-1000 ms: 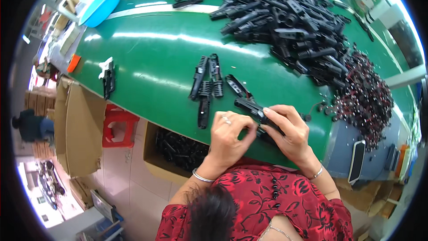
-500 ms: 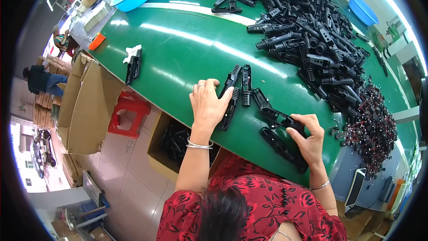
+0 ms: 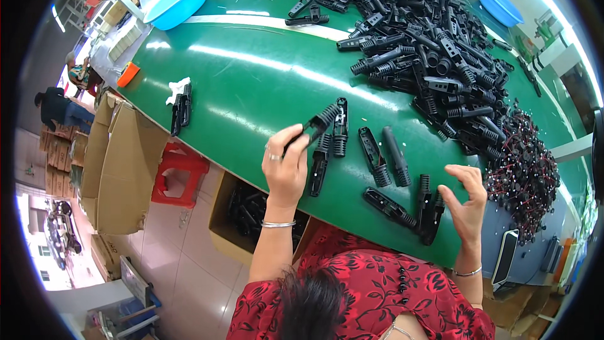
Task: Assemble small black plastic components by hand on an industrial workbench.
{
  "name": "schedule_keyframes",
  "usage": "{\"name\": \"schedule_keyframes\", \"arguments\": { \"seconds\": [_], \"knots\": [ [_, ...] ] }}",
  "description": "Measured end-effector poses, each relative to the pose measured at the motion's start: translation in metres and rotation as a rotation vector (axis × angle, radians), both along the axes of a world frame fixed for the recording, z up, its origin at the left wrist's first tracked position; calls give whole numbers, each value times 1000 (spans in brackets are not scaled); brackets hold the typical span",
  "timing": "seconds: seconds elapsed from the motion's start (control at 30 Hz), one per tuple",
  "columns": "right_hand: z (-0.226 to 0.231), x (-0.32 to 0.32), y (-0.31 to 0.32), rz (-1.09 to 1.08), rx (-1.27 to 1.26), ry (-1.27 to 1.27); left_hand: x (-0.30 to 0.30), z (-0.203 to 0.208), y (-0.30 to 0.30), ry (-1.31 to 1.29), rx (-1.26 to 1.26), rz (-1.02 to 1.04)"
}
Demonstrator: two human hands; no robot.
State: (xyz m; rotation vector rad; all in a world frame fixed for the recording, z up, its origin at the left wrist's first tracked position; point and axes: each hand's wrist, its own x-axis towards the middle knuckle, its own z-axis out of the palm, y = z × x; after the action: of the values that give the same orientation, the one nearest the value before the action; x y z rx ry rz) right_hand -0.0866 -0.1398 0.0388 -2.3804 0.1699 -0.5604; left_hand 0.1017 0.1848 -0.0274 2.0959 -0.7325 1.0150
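My left hand (image 3: 284, 173) pinches a black ribbed plastic handle part (image 3: 323, 119), tilted up to the right. Beneath and beside it, two similar black parts, one nearer (image 3: 319, 170) and one farther (image 3: 340, 129), lie on the green table. My right hand (image 3: 467, 204) is open, thumb and fingers apart, just right of a black part standing lengthwise (image 3: 433, 217). Between my hands lie an open half-shell (image 3: 372, 154), a smooth-backed part (image 3: 396, 156) and another open shell (image 3: 390, 208). Small details inside the shells are too fine to tell.
A large heap of black handle parts (image 3: 434, 56) covers the far right, beside a pile of small wired pieces (image 3: 522, 170). Two black parts (image 3: 181, 112) lie by white tissue at left. A carton (image 3: 220, 230) below the table edge holds black parts. Blue basins (image 3: 179, 5) stand farther back.
My left hand has lifted a black part off the table. My right hand has let go of its part and moved right, and the parts between my hands now lie apart.
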Motion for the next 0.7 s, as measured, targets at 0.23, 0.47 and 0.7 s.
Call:
{"name": "schedule_keyframes", "arguments": {
  "seconds": [0.23,0.47,0.7],
  "knots": [
    [-11,-31,-21,-133,109,34,-29,19,-15,-188,-4,-235],
    [10,-18,16,152,1021,142,-71,28,-80,-64,53,-629],
    [-22,-23,15,118,1026,113,-82,24,-106,234,149,-790]
  ]
}}
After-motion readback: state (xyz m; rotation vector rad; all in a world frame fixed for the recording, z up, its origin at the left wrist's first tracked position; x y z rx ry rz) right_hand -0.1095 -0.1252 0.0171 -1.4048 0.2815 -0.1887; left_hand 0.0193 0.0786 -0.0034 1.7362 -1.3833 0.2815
